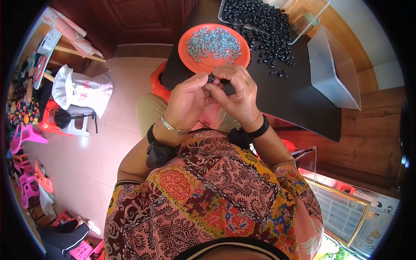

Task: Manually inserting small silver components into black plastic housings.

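Note:
Just in front of the near edge of an orange-red plate [183, 53], my two hands meet at the fingertips. Between them is a small black plastic part [211, 78]. My left hand [187, 96] pinches it with thumb and fingers, palm partly turned up. From the other side, the curled thumb and fingers of my right hand [241, 92] grip the same part. The fingers hide much of it. Many small silvery metal pieces [214, 43], apparently screws, lie in the plate.
A clear bin [222, 16] of black parts stands at the far edge of the dark table [286, 97], with loose black parts [268, 50] spilled beside it. A translucent panel or lid [327, 69] stands at the right. Leftward are a white sack [86, 89] and pink stools [28, 136].

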A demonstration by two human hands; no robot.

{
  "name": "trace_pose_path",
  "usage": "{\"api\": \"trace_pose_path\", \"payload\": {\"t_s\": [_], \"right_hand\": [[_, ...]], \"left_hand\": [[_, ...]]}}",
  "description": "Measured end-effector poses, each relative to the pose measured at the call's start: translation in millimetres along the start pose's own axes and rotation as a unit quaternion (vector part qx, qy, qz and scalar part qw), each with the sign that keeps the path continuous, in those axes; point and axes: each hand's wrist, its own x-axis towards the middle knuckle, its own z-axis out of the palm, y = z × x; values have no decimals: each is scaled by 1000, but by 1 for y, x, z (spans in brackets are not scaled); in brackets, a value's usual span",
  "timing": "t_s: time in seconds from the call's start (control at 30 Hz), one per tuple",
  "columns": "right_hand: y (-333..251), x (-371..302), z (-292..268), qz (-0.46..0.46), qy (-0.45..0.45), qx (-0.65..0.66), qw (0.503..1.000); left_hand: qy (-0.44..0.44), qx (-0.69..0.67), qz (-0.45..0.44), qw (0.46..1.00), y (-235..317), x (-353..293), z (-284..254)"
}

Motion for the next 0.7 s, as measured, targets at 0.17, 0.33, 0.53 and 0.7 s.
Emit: {"api": "trace_pose_path", "payload": {"t_s": [0.17, 0.33, 0.53, 0.7], "right_hand": [[0, -1, 0, -12, 3, -35, 999], [-4, 0, 1, -24, 0, -80, 997], [-5, 1, 5, -50, 6, -88, 995], [-2, 0, 6, -35, -7, -102, 994]], "left_hand": [[-2, -6, 11, 1000, -2, -2, 4], [12, -20, 19, 1000, -5, -3, 10], [25, -26, 34, 999, -5, -1, 11], [7, -21, 21, 1000, -7, 6, 3]]}}
